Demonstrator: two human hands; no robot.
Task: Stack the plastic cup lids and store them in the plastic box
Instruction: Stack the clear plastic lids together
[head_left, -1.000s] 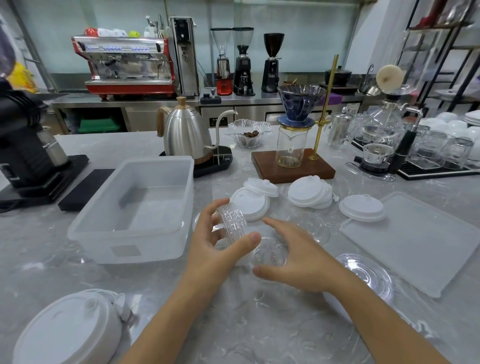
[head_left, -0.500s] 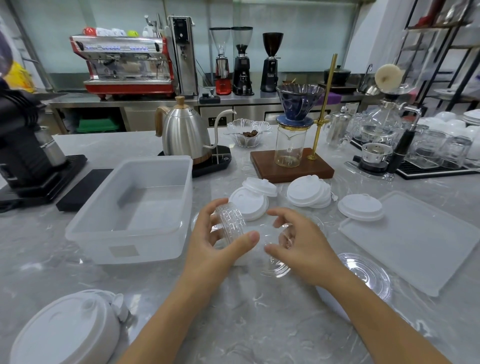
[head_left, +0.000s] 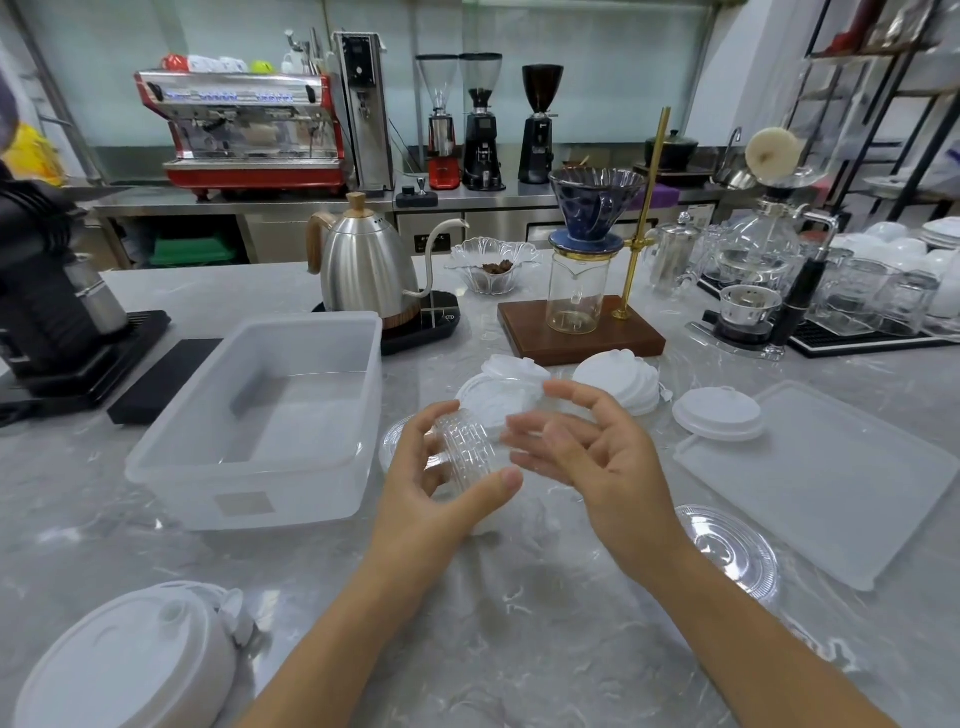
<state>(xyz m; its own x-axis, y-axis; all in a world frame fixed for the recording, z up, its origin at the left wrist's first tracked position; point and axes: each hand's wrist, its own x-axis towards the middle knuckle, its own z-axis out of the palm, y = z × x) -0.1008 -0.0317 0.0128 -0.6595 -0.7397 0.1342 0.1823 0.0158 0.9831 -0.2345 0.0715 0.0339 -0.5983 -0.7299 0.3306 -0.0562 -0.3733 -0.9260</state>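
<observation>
My left hand (head_left: 431, 493) grips a short stack of clear plastic lids (head_left: 465, 452), held on edge above the marble counter. My right hand (head_left: 592, 457) is close on its right, fingers spread around a blurred clear lid (head_left: 527, 423) that it holds against the stack. The translucent plastic box (head_left: 249, 483) stands open and empty to the left of my hands. White lids (head_left: 498, 397) lie behind my hands, with further white lids (head_left: 618, 384) and one white lid (head_left: 719, 413) to the right. One clear lid (head_left: 727, 545) lies flat at the right.
The box's flat cover (head_left: 831, 478) lies at the right. A pile of white lids (head_left: 124, 660) sits at the near left. Behind stand a steel kettle (head_left: 369, 270), a pour-over stand (head_left: 582, 332), a black grinder (head_left: 41, 312) and glassware (head_left: 857, 301).
My right hand lifted a clear lid from the counter and brought it up and left to the stack. My left hand stayed nearly still with the stack.
</observation>
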